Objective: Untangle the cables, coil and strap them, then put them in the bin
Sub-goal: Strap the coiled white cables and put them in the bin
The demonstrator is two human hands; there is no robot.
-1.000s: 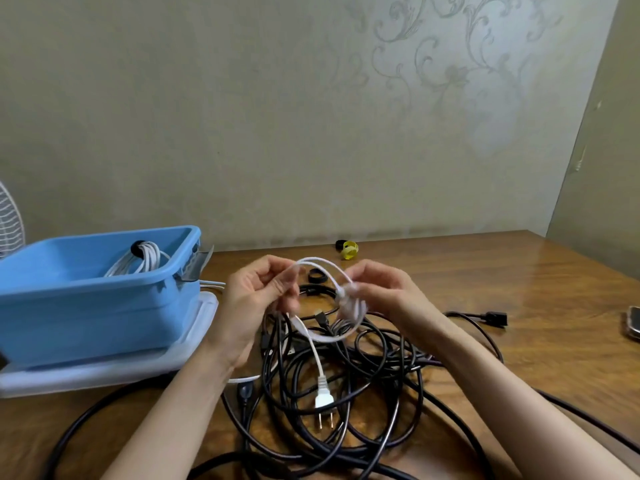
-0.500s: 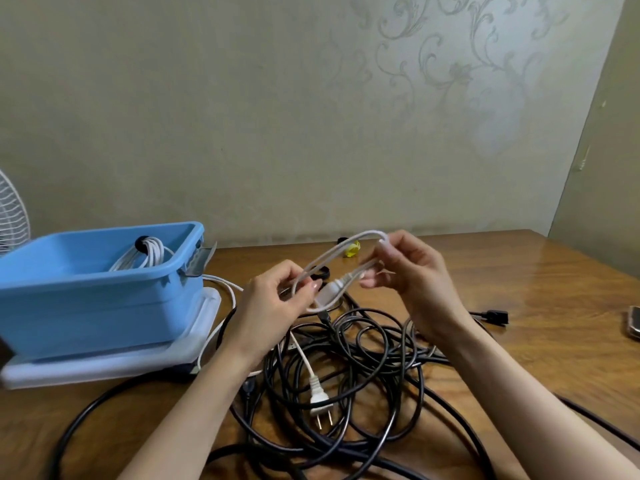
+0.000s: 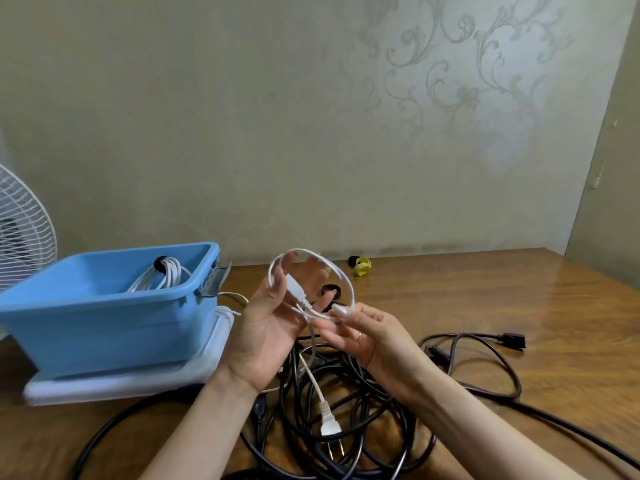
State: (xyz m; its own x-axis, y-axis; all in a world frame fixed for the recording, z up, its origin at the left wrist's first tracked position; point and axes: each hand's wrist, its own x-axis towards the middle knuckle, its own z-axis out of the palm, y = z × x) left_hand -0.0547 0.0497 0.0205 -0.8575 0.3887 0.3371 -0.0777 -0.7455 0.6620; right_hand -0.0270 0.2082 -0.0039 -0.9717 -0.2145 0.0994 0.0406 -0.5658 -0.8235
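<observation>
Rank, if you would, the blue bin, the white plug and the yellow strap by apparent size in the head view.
1. blue bin, by far the largest.
2. white plug and yellow strap: nearly alike; the plug looks slightly bigger, but it is closer to the camera, so I leave them unranked.

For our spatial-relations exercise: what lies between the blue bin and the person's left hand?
Head view: a thin white wire and the corner of the white lid under the bin lie there, short of the left hand.

Home room: patterned wallpaper (image 3: pixel 450 81), wooden table (image 3: pixel 485 306), standing fan (image 3: pixel 24 230).
</observation>
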